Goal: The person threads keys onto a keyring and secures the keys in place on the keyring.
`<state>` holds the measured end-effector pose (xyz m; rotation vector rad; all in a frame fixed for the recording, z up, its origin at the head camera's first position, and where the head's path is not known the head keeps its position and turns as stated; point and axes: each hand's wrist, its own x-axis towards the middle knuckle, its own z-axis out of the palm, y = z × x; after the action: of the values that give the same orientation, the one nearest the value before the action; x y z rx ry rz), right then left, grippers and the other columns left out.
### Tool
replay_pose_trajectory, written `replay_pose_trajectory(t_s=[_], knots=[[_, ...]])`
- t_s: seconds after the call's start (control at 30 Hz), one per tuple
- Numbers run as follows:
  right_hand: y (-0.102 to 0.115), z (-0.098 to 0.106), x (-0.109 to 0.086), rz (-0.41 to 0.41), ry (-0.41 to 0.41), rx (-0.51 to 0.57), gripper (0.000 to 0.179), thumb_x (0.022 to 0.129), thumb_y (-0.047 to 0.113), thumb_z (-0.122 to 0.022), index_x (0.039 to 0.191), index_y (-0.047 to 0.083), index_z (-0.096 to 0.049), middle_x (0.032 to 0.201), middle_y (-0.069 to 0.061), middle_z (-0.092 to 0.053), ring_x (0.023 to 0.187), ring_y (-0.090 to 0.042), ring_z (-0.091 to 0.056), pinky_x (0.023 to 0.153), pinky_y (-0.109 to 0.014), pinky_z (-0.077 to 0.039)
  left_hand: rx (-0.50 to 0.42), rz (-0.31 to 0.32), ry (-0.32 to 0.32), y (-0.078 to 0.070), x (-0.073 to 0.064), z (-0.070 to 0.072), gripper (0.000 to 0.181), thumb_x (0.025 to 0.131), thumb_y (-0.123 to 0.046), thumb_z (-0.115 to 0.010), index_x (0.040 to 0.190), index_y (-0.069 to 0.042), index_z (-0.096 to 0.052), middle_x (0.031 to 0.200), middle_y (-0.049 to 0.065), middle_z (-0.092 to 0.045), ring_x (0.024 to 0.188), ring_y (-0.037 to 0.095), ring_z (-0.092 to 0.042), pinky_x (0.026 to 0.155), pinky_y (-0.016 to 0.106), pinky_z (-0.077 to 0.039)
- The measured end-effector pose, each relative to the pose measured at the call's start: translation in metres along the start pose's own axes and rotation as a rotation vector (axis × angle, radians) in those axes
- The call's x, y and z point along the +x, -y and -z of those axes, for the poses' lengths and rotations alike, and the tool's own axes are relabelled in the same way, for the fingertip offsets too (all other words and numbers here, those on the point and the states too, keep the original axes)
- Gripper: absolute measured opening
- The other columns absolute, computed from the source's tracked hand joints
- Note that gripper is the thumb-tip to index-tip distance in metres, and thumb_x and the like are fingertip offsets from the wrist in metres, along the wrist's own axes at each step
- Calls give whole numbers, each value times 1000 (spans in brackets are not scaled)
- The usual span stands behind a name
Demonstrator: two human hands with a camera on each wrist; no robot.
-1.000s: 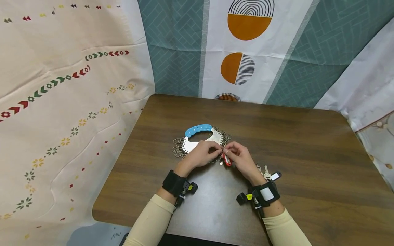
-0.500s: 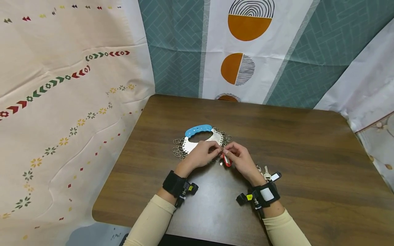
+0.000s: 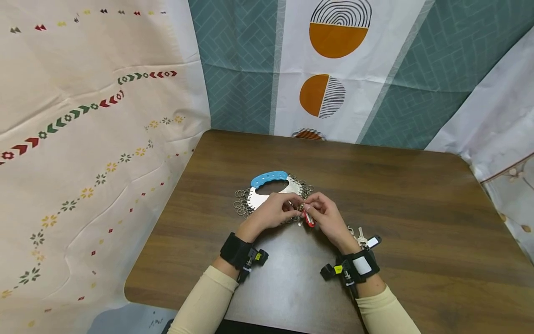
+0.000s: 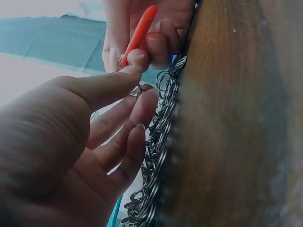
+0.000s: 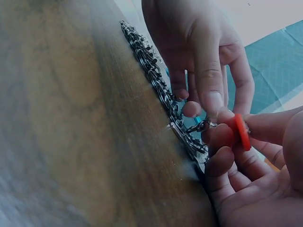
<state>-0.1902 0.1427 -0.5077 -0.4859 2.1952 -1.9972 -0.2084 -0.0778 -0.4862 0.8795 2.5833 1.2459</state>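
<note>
Pocketknife point(image 3: 309, 219), or a small red tool much like one, is pinched in the fingertips of the right hand point(image 3: 325, 213), near the right side of a white plate point(image 3: 256, 198). A metal link point(image 4: 138, 92) beside it appears to be pinched between thumb and forefinger of the left hand point(image 3: 273, 209). The tool seems to be being joined to, or freed from, one of the key rings point(image 3: 241, 202); which of these cannot be told. For the next move, the link should be kept steady while its catch is worked. The plate is topped by a blue handle point(image 3: 269, 177) and is laid on a wooden table point(image 3: 400, 195). Keys point(image 3: 361, 235) are partly hidden by the right wrist. The catch is masked by fingers, and the plate's lower edge is covered.
</note>
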Motion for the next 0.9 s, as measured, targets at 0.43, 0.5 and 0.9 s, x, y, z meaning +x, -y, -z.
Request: replay_pose_trajectory(t_s=[0.43, 0.5, 0.9], knots=[[1, 1, -1, -36, 21, 77, 19, 108, 9, -63, 116, -6, -58, 93, -27, -69, 65, -11, -57, 51, -24, -40, 89, -25, -16, 0, 1, 0, 26, 103, -25, -73, 126, -15, -75, 113, -2, -75, 91, 8, -68, 82, 26, -55], [1, 1, -1, -35, 20, 81, 18, 107, 9, -64, 116, -6, -59, 93, -28, -69, 66, -11, -58, 52, -22, -41, 98, -22, -17, 0, 1, 0, 26, 103, -27, -73, 125, -15, -76, 112, -2, -75, 92, 8, -68, 83, 27, -54], [0, 2, -2, -4, 44, 61, 15, 107, 5, -63, 116, -6, -60, 95, -31, -64, 67, -13, -57, 53, -25, -45, 97, -10, -13, -1, 1, 0, 23, 105, -31, -70, 121, -15, -78, 109, -3, -74, 90, 7, -66, 79, 25, -54]])
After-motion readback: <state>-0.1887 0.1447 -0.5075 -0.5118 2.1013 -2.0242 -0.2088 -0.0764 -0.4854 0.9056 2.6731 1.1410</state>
